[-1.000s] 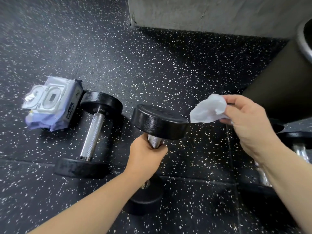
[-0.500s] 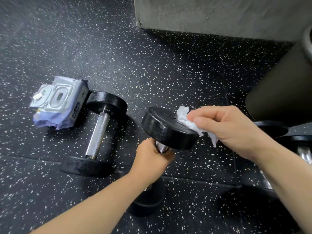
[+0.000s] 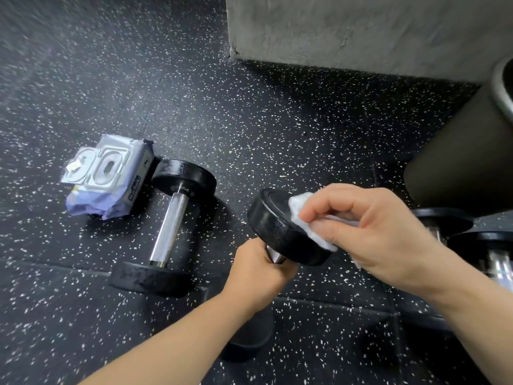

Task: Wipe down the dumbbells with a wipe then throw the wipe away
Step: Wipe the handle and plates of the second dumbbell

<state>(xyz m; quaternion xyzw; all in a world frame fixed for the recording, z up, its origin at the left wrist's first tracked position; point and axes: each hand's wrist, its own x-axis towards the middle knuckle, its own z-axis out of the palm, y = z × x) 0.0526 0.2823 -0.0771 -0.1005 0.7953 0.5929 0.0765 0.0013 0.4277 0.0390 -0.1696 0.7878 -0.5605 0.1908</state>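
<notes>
Head view, single frame. The left hand (image 3: 256,269) was wrapped tightly round the knurled metal handle of the held dumbbell (image 3: 280,232), at centre of frame, tilted so its upper black head sat up and to the right of the fist. The lower head showed only partly, below the left forearm; whether it touched the floor could not be determined.

The right hand (image 3: 369,232), right of centre, was curled over a crumpled white wipe (image 3: 308,220), fingers (image 3: 327,202) pinching it and pressing it against the top face and right edge of the upper head. Wipe in contact with the head; part of it hidden beneath the palm.

A second dumbbell (image 3: 169,226) lay flat on the speckled black rubber floor (image 3: 277,120), left of centre, untouched, handle running up-frame. Just beside its far head, at left, was a purple-and-white wipes packet (image 3: 108,180), lid side up; contact between them unclear.

At the right edge, further dumbbells (image 3: 497,259) were partly visible, blurred. A dark cylindrical object (image 3: 466,162) stood above them. Grey concrete block (image 3: 361,29) occupied the upper right.
</notes>
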